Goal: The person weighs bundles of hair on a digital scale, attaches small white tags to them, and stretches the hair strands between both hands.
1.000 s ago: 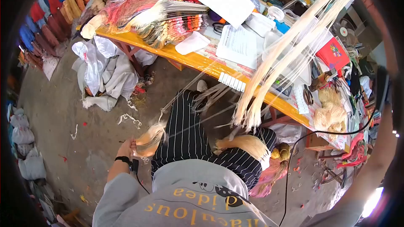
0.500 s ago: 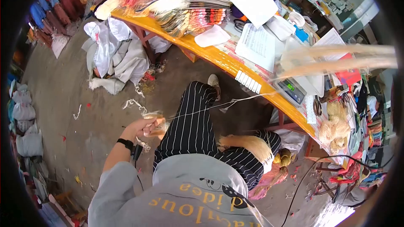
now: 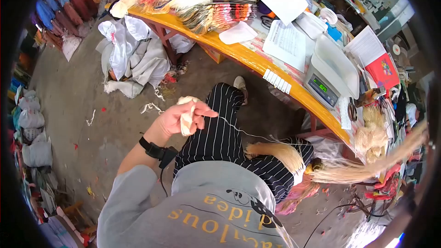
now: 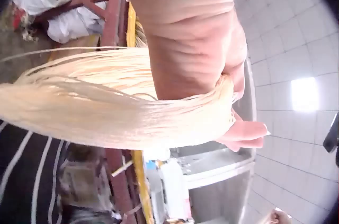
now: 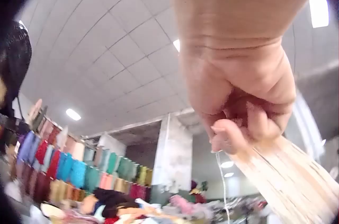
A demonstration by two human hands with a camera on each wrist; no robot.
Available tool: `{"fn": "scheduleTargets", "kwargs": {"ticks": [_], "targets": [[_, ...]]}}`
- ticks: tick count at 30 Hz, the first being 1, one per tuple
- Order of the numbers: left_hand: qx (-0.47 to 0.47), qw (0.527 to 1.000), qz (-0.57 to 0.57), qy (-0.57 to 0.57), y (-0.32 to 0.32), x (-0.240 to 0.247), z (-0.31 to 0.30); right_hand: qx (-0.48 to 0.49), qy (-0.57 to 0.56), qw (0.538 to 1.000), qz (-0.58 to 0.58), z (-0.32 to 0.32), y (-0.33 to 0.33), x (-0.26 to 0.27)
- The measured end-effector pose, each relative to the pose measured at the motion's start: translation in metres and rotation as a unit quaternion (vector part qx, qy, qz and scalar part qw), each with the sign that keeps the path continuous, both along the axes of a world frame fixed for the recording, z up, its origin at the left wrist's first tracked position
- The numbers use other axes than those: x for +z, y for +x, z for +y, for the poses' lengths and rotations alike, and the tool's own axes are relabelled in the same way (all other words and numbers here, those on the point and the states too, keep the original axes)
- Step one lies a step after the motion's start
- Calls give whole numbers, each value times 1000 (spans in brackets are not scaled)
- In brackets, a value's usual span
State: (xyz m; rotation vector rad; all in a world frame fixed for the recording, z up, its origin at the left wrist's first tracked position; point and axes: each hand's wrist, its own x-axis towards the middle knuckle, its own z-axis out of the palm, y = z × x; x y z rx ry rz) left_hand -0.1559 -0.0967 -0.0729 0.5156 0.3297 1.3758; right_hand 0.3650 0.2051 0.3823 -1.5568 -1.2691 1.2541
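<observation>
My left hand [image 3: 183, 115] is held over the left thigh and grips a cream yarn hank [image 4: 122, 115]. In the left wrist view the strands pass around the palm and hang back towards the striped trousers. A thin pale thread [image 3: 257, 134] runs from this hand across the lap to the right. My right hand [image 5: 243, 102] curls its fingers around a second cream bundle of yarn [image 5: 288, 181], which trails in the head view [image 3: 358, 171] beyond the right knee; there the hand itself is lost in the dark edge. Another cream hank [image 3: 280, 155] lies across the right thigh.
Ahead stands a yellow-edged table [image 3: 239, 57] with a digital scale [image 3: 324, 89], printed sheets [image 3: 285, 43], a red booklet [image 3: 382, 71] and fanned yarn samples [image 3: 216, 11]. White sacks [image 3: 133, 55] lie on the floor at left. Pink yarn [image 3: 298, 195] hangs beside the right leg.
The right hand's long bundle has swung from above the table down to the right of the lap. My left hand has risen inward with its hank, over the left thigh.
</observation>
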Motion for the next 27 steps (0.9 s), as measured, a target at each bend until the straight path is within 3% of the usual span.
{"fn": "scheduleTargets", "kwargs": {"ticks": [1, 2, 3, 4, 5, 6, 7, 8, 11, 12, 17, 19, 27], "targets": [[-9, 1000, -5, -22, 11, 16, 4, 111, 87, 986, -92, 6, -3, -51], [-11, 1000, 18, -5, 22, 35, 10, 217, 171, 943, -184, -9, -34, -95], [-13, 999, 38, 11, 36, 51, 15, 132, 115, 973, -151, -42, -64, -130], [0, 999, 43, 2, 49, 60, 20, 212, 37, 969, -119, -51, -70, -165], [-17, 998, 53, 11, 59, 70, 23, 363, 306, 859, -192, -50, -82, -233], [-26, 997, 67, 12, 73, 84, 26, 421, 22, 902, -89, -88, -130, -225], [-36, 996, 81, 13, 84, 95, 30, 360, -131, 924, -17, -107, -151, -249], [-65, 993, 89, 32, 92, 99, 35, 402, -164, 900, 34, -119, -169, -271], [-96, 983, 150, 55, 113, 112, 41, 382, -291, 850, 218, -145, -198, -320], [-128, 969, 200, 72, 113, 111, 43, 392, -298, 839, 232, -148, -204, -321], [-120, 946, 292, 70, 123, 118, 46, 413, -299, 830, 226, -151, -216, -320], [-103, 922, 362, 90, 128, 114, 51, 404, -348, 816, 223, -154, -216, -322], [-127, 971, 196, 55, 118, 92, 56, 420, -357, 812, 191, -136, -209, -297]]}}
